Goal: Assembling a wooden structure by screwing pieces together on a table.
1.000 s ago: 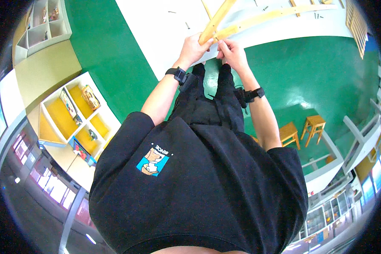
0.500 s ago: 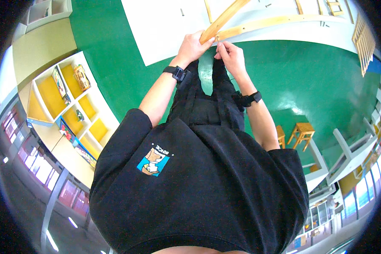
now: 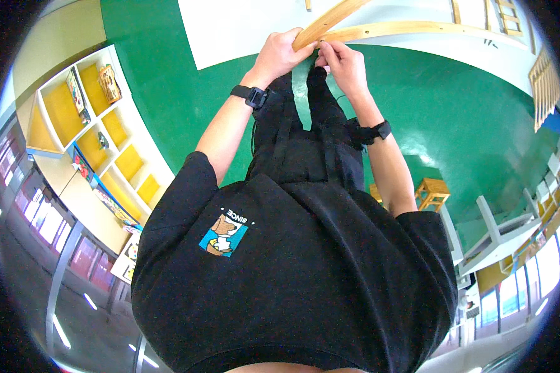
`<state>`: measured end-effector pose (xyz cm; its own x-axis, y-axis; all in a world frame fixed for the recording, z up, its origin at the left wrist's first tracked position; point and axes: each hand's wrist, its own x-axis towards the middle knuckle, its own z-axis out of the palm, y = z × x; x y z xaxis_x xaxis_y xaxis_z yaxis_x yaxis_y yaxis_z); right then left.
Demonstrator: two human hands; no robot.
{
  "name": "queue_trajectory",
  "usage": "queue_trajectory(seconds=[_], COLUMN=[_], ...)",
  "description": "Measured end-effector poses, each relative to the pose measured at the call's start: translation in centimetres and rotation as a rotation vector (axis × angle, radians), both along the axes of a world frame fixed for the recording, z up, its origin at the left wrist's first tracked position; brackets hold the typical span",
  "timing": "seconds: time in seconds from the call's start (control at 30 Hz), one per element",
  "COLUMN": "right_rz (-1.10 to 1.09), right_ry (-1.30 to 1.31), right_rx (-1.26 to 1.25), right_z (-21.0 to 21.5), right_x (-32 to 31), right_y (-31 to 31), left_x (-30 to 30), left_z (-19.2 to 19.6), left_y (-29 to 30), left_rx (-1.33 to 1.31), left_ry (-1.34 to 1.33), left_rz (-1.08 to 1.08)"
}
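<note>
Left hand wrapping closed around near end of wooden slat, at 12 o'clock of view. Right hand pinching thumb and fingertips at slat end, just beside left hand; what sits in pinch, cannot tell. Slat running long axis toward 1 o'clock, far end leaving top edge. Second wooden rail curving toward 3 o'clock along white bench edge. Green floor lying open at 2–3 o'clock; yellow shelf unit bounding 9 o'clock side; wooden stool standing at 4 o'clock.

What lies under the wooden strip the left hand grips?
Under the wooden strip gripped by the left hand: white surface and another wooden strip. The palm hides the strip's lower end.
</note>
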<state>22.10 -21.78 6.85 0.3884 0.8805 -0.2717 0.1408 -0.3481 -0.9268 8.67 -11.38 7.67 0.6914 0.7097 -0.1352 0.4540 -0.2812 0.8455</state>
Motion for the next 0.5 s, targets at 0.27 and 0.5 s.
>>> queue_trajectory(seconds=[0.27, 0.5], right_rz=[-0.236, -0.225], right_ry=[0.249, 0.731], right_rx=[-0.200, 0.137], right_z=[-1.7, -2.0], right_x=[-1.4, -1.5], right_y=[-0.3, -0.8], left_x=[-0.3, 0.2], left_z=[0.6, 1.6], left_y=[-0.6, -0.6], left_rx=[0.005, 0.076], left_ry=[0.036, 0.026], left_rz=[-0.011, -0.044])
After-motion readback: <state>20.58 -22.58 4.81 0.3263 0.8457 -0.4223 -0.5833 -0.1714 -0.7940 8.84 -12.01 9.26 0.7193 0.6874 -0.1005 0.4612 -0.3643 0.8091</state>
